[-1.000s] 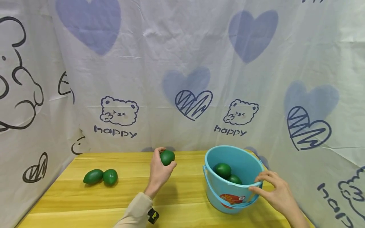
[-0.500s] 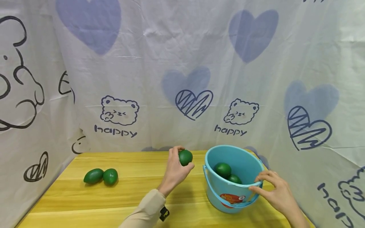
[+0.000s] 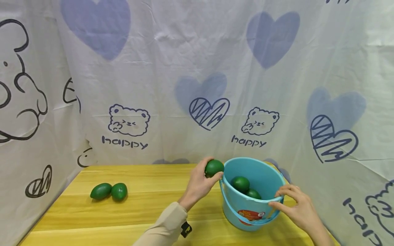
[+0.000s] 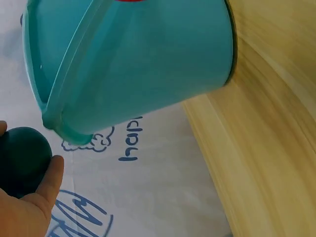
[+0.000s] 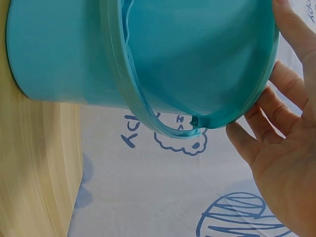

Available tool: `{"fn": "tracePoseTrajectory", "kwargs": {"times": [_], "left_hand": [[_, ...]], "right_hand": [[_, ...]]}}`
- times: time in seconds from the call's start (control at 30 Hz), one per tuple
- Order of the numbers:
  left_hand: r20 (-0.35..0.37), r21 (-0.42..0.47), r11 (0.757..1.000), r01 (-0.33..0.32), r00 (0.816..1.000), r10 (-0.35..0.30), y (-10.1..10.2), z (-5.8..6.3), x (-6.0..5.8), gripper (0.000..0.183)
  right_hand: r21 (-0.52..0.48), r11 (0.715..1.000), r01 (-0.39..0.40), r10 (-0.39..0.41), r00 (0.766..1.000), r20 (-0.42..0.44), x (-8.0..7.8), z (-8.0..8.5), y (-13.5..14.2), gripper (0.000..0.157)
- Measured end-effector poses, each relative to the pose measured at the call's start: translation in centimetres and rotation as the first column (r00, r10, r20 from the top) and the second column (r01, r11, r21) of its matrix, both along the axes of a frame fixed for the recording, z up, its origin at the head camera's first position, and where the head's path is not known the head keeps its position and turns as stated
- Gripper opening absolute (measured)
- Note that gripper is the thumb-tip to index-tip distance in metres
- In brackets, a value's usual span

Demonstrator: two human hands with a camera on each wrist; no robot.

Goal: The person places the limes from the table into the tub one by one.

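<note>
My left hand [image 3: 200,181] grips a smooth, dark green fruit [image 3: 214,168] between thumb and fingers, up beside the left rim of a light blue bucket [image 3: 243,213]. In the left wrist view this fruit [image 4: 24,160] shows just outside the rim, near the handle joint. My right hand [image 3: 298,205] pinches the bucket's right rim, thumb on the near side and fingers over the edge; the right wrist view shows its fingers [image 5: 271,111] along the rim. Inside the bucket lie two more green fruits, one [image 3: 240,183] behind the other [image 3: 253,193].
Two green fruits, a pointed one [image 3: 101,191] and a rounder one [image 3: 119,191], lie side by side on the left of the wooden table [image 3: 147,198]. The bucket's handle [image 3: 235,213] hangs down its front. A printed white cloth [image 3: 172,143] hangs behind.
My left hand has carried its green fruit rightward across the table to the bucket's left rim. The right hand, the bucket and the other fruits have stayed in place.
</note>
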State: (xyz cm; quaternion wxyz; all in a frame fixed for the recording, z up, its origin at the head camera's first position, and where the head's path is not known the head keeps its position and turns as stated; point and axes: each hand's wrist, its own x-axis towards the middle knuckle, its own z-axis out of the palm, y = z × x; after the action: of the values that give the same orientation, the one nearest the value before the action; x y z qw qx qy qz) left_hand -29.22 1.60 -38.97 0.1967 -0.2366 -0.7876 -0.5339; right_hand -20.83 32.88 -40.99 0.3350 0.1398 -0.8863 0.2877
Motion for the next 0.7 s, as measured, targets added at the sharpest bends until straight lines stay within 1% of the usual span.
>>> {"fn": "tracePoseTrajectory", "kwargs": {"times": [0.07, 0.13, 0.3, 0.47, 0.57, 0.63, 0.7], "left_hand": [[-0.037, -0.009, 1.0, 0.022, 0.999, -0.023, 0.5, 0.2, 0.1, 0.046], [-0.064, -0.015, 0.999, 0.029, 0.998, -0.03, 1.2, 0.4, 0.2, 0.047], [-0.106, -0.035, 0.999, 0.027, 0.994, -0.031, 2.8, 0.6, 0.4, 0.048], [-0.147, -0.087, 0.996, 0.018, 0.989, -0.031, 4.4, 0.3, 0.3, 0.049], [-0.148, -0.147, 0.989, -0.013, 0.989, -0.009, 5.3, 0.1, 0.1, 0.052], [-0.124, -0.184, 0.982, -0.033, 0.992, 0.01, 5.9, 0.0, 0.0, 0.053], [-0.083, -0.22, 0.974, -0.047, 0.996, 0.029, 6.3, 0.0, -0.1, 0.054]], "right_hand": [[0.0, 1.0, -0.002, 0.002, 1.0, -0.004, 0.0, 0.1, 0.0, 0.03], [0.0, 1.0, -0.003, 0.003, 1.0, -0.006, 0.0, 0.1, -0.1, 0.03], [0.002, 1.0, -0.01, 0.01, 1.0, -0.023, 0.0, 0.1, -0.2, 0.031], [-0.008, 1.0, -0.03, 0.03, 0.998, -0.051, -0.1, 0.0, -0.1, 0.033], [-0.014, 0.999, -0.045, 0.044, 0.997, -0.07, -0.2, 0.0, 0.0, 0.034], [-0.012, 0.999, -0.046, 0.044, 0.996, -0.077, -0.2, 0.0, 0.0, 0.034], [-0.011, 0.999, -0.047, 0.046, 0.996, -0.079, -0.3, -0.1, 0.0, 0.034]]}}
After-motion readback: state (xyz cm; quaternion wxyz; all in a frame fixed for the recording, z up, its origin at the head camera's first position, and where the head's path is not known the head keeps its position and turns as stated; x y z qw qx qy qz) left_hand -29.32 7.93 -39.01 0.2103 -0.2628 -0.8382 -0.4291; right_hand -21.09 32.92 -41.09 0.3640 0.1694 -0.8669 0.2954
